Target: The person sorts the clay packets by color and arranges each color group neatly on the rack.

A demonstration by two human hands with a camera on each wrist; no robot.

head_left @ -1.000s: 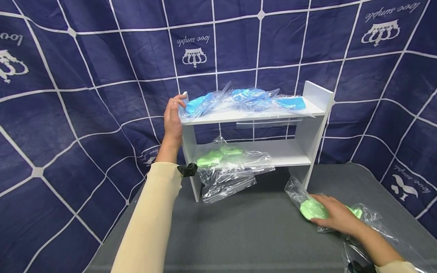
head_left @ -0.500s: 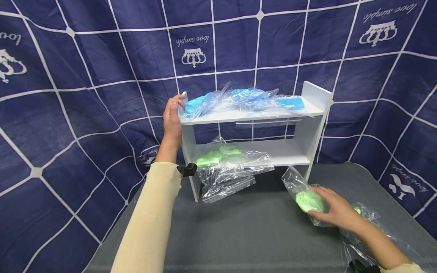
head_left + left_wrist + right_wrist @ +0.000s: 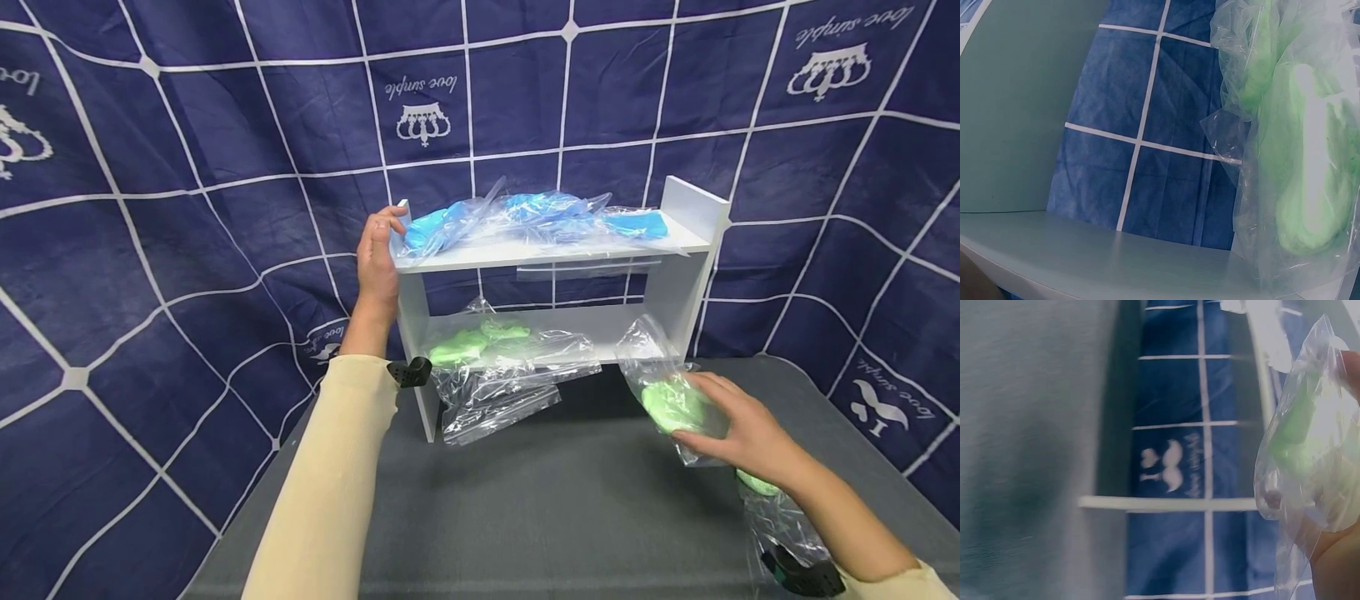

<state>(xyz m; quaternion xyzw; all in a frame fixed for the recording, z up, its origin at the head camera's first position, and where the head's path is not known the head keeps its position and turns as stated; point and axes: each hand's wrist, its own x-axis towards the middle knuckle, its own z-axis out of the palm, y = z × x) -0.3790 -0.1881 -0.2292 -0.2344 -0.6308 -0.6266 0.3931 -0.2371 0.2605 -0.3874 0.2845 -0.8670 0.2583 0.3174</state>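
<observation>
My left hand grips the upper left side panel of a white two-tier shelf. In my right hand, between thumb and fingers, is a clear plastic bag with a soft light green item. It is raised off the table, its loose end overlapping the lower tier's right front edge. The right wrist view shows this bag up close. Similar bagged green items lie on the lower tier's left half, their clear ends hanging over the front.
Several bagged blue items lie across the top tier. Another bagged green item rests on the grey table, partly hidden by my right forearm. A blue curtain with white lines hangs behind and at the sides.
My right hand has lifted the bagged green item off the table and carried it up and left to the shelf's right front. The left hand keeps its hold on the panel.
</observation>
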